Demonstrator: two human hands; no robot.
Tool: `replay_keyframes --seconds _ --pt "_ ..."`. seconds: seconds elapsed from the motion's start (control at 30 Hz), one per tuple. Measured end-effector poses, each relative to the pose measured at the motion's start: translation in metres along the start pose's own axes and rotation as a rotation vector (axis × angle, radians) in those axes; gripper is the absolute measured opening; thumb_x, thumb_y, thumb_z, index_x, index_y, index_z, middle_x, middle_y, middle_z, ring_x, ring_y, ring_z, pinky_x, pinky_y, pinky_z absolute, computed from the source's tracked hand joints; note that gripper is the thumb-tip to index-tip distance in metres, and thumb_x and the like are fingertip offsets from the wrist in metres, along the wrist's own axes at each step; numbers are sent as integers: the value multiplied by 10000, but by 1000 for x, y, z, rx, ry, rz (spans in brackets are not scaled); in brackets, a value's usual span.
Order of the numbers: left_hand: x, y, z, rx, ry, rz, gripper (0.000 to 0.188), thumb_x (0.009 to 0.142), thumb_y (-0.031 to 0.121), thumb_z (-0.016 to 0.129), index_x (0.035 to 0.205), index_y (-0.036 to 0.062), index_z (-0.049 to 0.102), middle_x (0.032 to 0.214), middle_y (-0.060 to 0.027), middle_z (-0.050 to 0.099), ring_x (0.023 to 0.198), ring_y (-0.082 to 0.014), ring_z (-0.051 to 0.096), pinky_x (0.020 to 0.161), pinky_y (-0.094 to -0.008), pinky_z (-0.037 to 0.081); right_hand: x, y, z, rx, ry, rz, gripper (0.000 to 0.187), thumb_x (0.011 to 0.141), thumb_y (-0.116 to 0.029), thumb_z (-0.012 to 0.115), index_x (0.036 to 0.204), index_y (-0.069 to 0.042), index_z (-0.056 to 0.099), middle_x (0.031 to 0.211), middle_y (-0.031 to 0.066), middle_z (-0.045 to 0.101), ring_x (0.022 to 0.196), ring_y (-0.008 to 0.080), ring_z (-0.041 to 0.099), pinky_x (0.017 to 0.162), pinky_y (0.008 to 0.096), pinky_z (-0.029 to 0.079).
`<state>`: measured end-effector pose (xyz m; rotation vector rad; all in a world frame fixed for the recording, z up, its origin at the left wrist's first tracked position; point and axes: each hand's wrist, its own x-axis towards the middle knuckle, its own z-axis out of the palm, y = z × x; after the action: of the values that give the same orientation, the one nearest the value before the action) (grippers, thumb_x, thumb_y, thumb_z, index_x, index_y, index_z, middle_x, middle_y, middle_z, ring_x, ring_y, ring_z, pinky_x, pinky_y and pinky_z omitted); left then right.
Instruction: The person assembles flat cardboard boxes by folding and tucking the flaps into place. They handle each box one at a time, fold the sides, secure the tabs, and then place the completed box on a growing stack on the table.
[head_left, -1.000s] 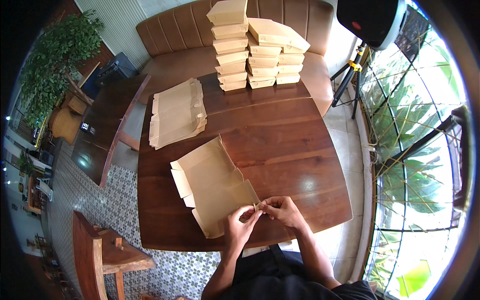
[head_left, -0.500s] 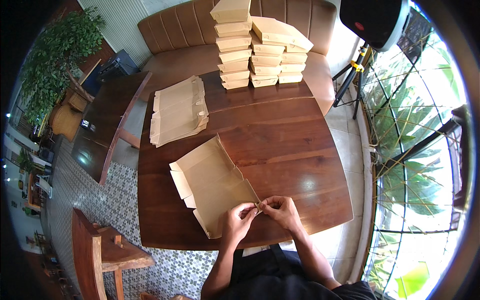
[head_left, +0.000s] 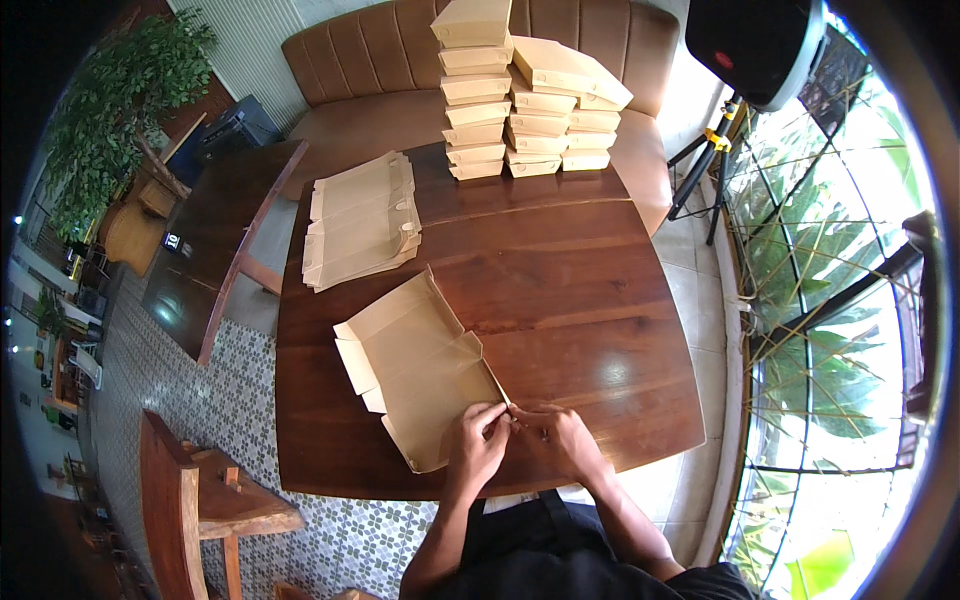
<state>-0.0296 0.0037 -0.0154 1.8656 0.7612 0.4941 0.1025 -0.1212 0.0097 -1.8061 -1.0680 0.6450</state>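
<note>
A partly folded brown cardboard box (head_left: 425,355) lies open on the wooden table in front of me. Its far and right walls stand up, while flaps on its left side spread outward. My left hand (head_left: 478,447) pinches the box's near right corner, thumb and fingers closed on the cardboard. Just right of that corner is my right hand (head_left: 563,437), its index finger stretched to touch the wall and its other fingers loosely bent. The small tab at the corner is mostly hidden by my fingers.
Flat unfolded cardboard blanks (head_left: 360,220) are stacked at the table's far left. Several folded boxes (head_left: 475,90) stand in tall piles at the back, before a brown bench (head_left: 350,120). A wooden chair (head_left: 175,490) is at lower left, a black speaker on a tripod (head_left: 715,150) at far right.
My right hand has loosened its pinch at the corner and shifted slightly, its index finger now extended against the wall. My left hand keeps its hold; the box has shifted slightly left.
</note>
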Motion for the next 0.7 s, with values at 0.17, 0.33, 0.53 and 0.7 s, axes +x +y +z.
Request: replay_keyframes --seconds 0.17,0.33,0.53,0.7 --pt "2 3 -9 -214 -117 -97 317 1070 172 633 1260 -70 712 1121 -204 766 986 -281 762 876 -359 590 -5 -3 -4 -2 -98 -76 342 971 -193 719 1271 -28 716 1014 258 742 919 446 725 818 485 585" --pt "16 18 -34 -97 -49 -97 397 1064 263 665 1292 -60 698 1138 -208 778 1044 -226 763 887 -341 594 34 -5 -18 44 70 118 240 971 -218 747 1081 -5 770 966 229 758 878 380 755 763 440 592" --pt "115 16 -58 283 8 -299 683 998 589 647 574 57 701 539 -71 680 540 -230 716 609 -396 584 87 -15 18 -95 113 61 297 897 -267 827 1007 5 779 945 212 785 896 329 791 792 402 624" --pt "141 8 -35 404 -18 -257 508 998 424 687 689 23 722 622 -112 726 576 -235 729 590 -388 581 82 -10 35 -59 240 127 313 908 -279 801 1007 17 788 923 212 791 880 316 801 797 394 636"
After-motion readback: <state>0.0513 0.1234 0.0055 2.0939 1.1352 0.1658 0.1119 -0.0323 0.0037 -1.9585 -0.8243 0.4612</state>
